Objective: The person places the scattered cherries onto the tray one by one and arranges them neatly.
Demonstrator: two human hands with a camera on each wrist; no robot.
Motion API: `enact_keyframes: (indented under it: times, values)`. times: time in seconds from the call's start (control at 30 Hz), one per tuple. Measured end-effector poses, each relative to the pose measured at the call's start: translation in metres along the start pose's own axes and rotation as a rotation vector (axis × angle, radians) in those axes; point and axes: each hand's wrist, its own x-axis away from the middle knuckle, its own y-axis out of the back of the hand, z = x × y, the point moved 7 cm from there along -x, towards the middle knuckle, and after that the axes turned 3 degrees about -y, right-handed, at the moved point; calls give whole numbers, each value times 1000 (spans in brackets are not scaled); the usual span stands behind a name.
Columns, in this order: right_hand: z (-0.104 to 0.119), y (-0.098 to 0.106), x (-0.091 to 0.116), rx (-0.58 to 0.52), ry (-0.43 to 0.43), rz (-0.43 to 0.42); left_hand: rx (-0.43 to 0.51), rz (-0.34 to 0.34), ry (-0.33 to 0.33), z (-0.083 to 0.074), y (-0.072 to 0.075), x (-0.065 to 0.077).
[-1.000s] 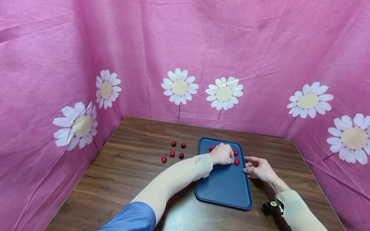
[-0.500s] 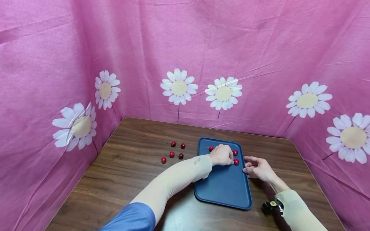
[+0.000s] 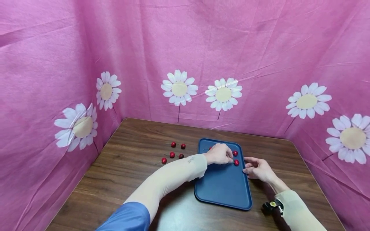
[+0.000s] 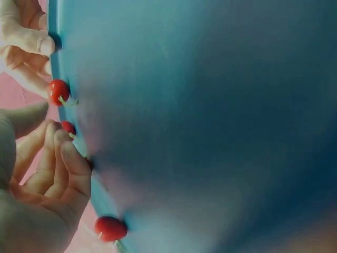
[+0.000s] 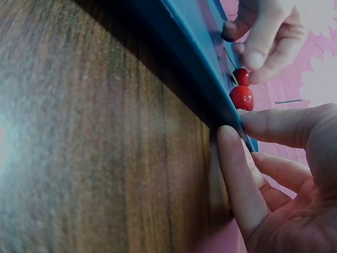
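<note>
A dark blue tray (image 3: pixel 224 189) lies on the table, with several red cherries along its far part. My left hand (image 3: pixel 218 154) is over the tray, just left of the nearest cherry (image 3: pixel 236 162). In the left wrist view my thumb and fingers stand apart, holding nothing, beside a cherry (image 4: pixel 58 92). Behind this hand another cherry (image 3: pixel 210 148) is partly covered. At the tray's right side my right hand (image 3: pixel 260 169) pinches the rim (image 5: pixel 210 84) between thumb and fingers; a cherry (image 5: pixel 242 98) sits close by, inside the edge.
Several loose cherries (image 3: pixel 171 154) with stems lie on the brown wooden table (image 3: pixel 115 179), left of the tray. A pink cloth (image 3: pixel 245 38) printed with daisies surrounds the table's back and sides. A black device (image 3: pixel 270 207) is strapped at the right wrist.
My left hand has drawn back slightly to the left from the nearest cherry, which stays on the tray with more of its stem side exposed. The right hand keeps its place at the rim.
</note>
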Motion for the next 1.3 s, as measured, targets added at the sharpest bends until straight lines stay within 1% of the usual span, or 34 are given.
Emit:
enact_keyframes:
  times: [0.07,0.3,0.47,0.63,0.8,0.97,1.07,1.17,1.3]
  values:
    - [0,0,-1,2,-1,3,14,1,-22,1,6,3]
    - [-1,0,-2,11,-11,1,19,0,-42,2,28,16]
    - [-3,-1,-1,3,-11,-2,-4,37,-84,-1,39,26]
    - [0,-2,0,5,10,8,-32,60,-129,1,56,35]
    - [3,0,0,12,20,16,-36,23,-134,11,79,44]
    - [4,1,-1,20,17,13,-16,-19,-122,23,101,59]
    - [4,1,-1,24,13,12,-25,-32,-114,30,111,71]
    - [3,1,-1,29,15,18,-22,-28,-114,38,118,83]
    - [2,1,-1,30,16,19,16,-17,-127,50,126,100]
